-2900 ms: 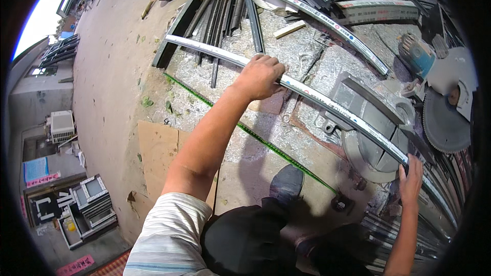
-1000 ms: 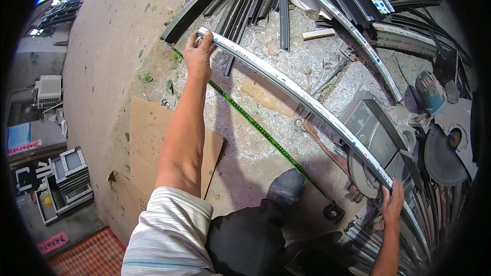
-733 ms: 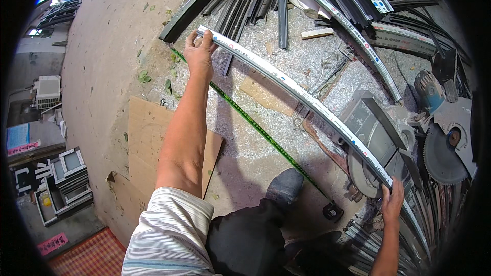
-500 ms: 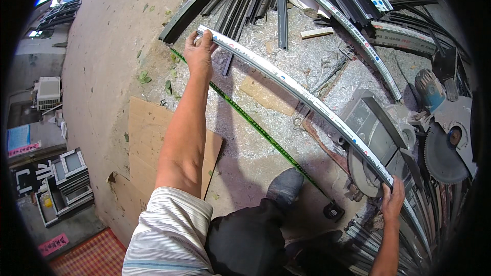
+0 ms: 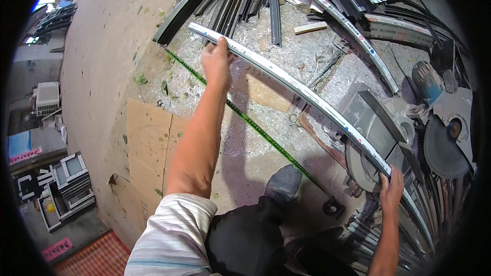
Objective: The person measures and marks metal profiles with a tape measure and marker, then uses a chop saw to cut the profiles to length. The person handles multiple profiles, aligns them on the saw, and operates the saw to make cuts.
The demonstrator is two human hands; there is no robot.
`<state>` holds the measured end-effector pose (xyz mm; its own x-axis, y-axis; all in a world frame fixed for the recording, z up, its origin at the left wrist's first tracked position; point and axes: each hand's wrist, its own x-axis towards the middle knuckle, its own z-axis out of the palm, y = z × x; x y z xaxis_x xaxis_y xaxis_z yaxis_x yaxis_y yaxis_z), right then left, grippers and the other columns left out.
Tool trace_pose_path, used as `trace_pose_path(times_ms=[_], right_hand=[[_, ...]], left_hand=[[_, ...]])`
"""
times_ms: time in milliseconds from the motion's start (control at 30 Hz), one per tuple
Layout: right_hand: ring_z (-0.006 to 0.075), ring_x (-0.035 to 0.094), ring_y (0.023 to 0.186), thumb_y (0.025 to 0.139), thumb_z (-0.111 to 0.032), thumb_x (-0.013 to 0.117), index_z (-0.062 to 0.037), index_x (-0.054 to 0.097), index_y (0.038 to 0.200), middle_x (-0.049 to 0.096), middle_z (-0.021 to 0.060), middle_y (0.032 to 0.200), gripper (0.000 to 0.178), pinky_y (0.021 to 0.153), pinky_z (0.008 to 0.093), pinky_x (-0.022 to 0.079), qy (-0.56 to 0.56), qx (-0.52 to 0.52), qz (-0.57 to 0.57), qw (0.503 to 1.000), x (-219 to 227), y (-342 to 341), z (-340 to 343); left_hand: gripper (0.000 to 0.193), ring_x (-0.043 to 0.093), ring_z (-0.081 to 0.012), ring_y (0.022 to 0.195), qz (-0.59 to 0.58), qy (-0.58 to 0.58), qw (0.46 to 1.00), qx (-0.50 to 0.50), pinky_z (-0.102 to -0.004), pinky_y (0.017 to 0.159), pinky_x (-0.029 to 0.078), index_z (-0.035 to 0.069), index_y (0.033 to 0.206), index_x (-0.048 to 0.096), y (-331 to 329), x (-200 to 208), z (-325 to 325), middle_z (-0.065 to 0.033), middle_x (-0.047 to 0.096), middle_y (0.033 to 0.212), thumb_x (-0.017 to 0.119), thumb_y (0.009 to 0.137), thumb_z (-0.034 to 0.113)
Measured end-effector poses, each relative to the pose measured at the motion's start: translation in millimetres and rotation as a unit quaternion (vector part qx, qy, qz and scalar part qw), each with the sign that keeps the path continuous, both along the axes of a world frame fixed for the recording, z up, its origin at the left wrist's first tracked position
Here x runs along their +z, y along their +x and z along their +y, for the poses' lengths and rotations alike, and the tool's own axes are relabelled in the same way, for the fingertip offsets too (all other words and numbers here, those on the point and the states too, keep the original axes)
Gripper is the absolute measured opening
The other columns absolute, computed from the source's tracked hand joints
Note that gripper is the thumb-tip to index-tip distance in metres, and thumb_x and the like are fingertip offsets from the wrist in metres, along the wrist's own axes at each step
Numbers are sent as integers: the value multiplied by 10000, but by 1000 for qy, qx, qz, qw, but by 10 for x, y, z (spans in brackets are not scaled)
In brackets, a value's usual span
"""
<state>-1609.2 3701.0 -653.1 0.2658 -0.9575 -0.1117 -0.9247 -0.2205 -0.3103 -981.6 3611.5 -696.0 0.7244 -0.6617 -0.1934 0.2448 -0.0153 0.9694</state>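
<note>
A long metal profile [image 5: 291, 82], grey with a white printed film, slants across from upper left to lower right. My left hand [image 5: 217, 66] grips it a little short of its far left end, thumb on top. Lower down, my right hand [image 5: 391, 190] is closed round it near the saw; the profile seems to run on past this hand, but I cannot tell where it ends. Below the profile, a green tape measure blade [image 5: 255, 127] stretches over the ground, out to its black case [image 5: 333, 207] by my feet.
A cut-off saw with a toothed round blade [image 5: 444, 147] stands at the right, its grey base [image 5: 365, 122] under the profile. Dark profiles [image 5: 230, 0] lie at the far side, and more bars [image 5: 378, 248] at lower right. Flat cardboard [image 5: 146, 148] lies left of my arm.
My left hand has slid inward along the profile, so its end now sticks out past the fingers. The profile's far end has shifted slightly left and up; my right hand keeps its hold.
</note>
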Motion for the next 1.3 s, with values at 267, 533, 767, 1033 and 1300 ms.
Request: trace_pose_path(times_ms=[267,533,767,1033,1300], right_hand=[[476,640,1049,947,-94,756,10,639,1270,679,252,1129,359,927,525,505,-31,24,-39,998,28,770,-291],[412,639,1050,915,-164,799,-9,637,1240,691,191,1104,396,911,495,516,-74,50,-33,995,-28,1319,-514],[407,641,1160,881,-96,817,-25,615,1353,676,190,1270,518,1019,507,502,-149,40,-52,987,158,1153,-128],[429,615,1141,911,-275,806,-9,615,1318,620,205,1289,523,976,534,513,59,7,-26,998,-212,658,1545],[412,536,1325,859,-328,840,3,517,1474,532,204,1442,769,1122,532,449,154,-64,53,985,-595,742,2139]], left_hand=[[475,661,-146,763,108,84,982,-128,-266,703,645,-38,1158,557,-1266,225,194,-123,656,952,704,1064,404],[420,659,-152,725,63,56,988,-133,-294,699,602,11,1023,590,-1105,126,40,-94,687,886,698,1073,414],[344,693,-161,787,93,33,984,-151,-321,753,626,3,1031,673,-928,-165,-76,-94,723,952,687,1087,342],[233,693,-206,980,127,42,975,-180,-357,855,634,34,1214,631,-683,-263,-50,-57,646,1062,693,1082,216],[282,719,-234,1048,139,41,964,-221,-358,902,672,20,1230,626,-635,-286,-99,-119,674,1140,714,1067,231]])
